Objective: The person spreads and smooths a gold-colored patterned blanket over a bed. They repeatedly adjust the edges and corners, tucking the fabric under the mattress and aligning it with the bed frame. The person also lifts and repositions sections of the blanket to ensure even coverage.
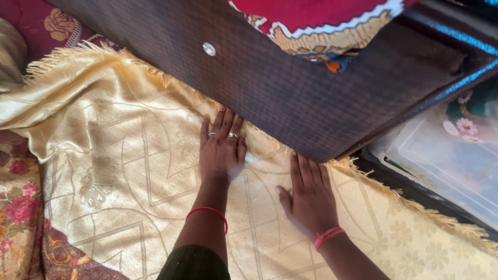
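- The golden fringed cloth (119, 171) lies spread flat over a floral bedspread (18, 207); it fills the middle of the view, from the upper left down to the lower right
- Its long fringed edge (415, 205) runs on a slant from upper left to lower right, tight along the foot of the dark wooden panel (290, 88); the cloth's long axis follows that same slant
- A second fringed edge shows at the upper left; there the cloth bunches into folds and its corner points toward the top left, near a red patterned cushion (46, 23)
- The left hand (222, 150) lies palm down on the cloth, fingers straight and together, gripping nothing; the fingertips point up toward the panel and touch the fringe at its base; rings sit on two fingers, and a red thread bangle (207, 211) circles the wrist
- The right hand (310, 199) also rests flat and open on the cloth, just beside the left and a little lower; its fingertips reach the panel's lower corner; the thumb spreads out to the left; a red thread band (327, 237) wraps the wrist
- A round silver stud (209, 49) is set in the panel's face; a red and gold patterned fabric (321, 26) hangs over its top
- To the right, beyond the fringe, sits a clear plastic box (446, 161) with flower prints
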